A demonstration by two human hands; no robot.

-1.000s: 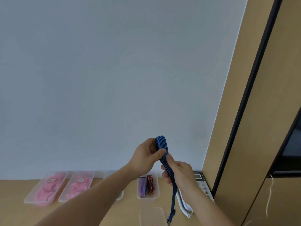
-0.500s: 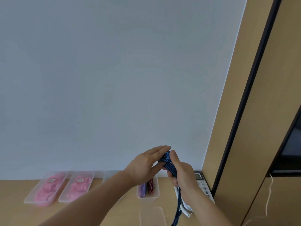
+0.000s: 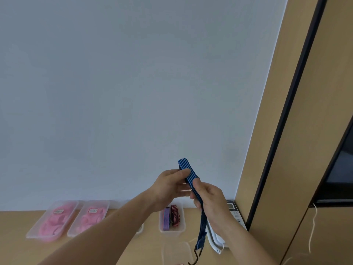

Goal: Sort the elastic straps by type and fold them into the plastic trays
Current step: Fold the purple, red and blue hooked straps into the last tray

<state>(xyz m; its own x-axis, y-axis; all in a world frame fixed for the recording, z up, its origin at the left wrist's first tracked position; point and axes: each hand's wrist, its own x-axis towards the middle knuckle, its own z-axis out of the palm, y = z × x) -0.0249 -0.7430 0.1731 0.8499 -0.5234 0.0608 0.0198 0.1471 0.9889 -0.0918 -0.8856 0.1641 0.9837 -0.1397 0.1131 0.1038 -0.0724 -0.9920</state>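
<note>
- Half a second ago the left hand (image 3: pixel 170 186) lay with its fingers stretched flat over a small bundle. Now its thumb and fingers pinch the blue, dark-striped elastic strap (image 3: pixel 188 172) again, and a flat folded loop stands up just above the thumb.
- The right hand (image 3: pixel 210 199) has slid slightly down the band. Its thumb is on top and its fingers are curled round the strap just below the left hand's pinch.
- The loose tail hangs shorter than a second ago. Its dark metal hook (image 3: pixel 196 254), then out of view, now dangles in sight well below the right hand.
- My reading is that one more layer has been laid onto the fold. The folding is under way but not finished, since a good length of tail is still free.
- The strap is held in the air between both hands, touching each. It slants from the loop above the left thumb, through the right fist, and down past the right wrist.
- Below the left wrist a clear plastic tray (image 3: pixel 182 224) stands on the wooden desk and holds purple and red striped straps. It seems the likely home for this one.
- A second clear plastic tray (image 3: pixel 176 243), seemingly empty, sits near the hook under the right forearm.
</note>
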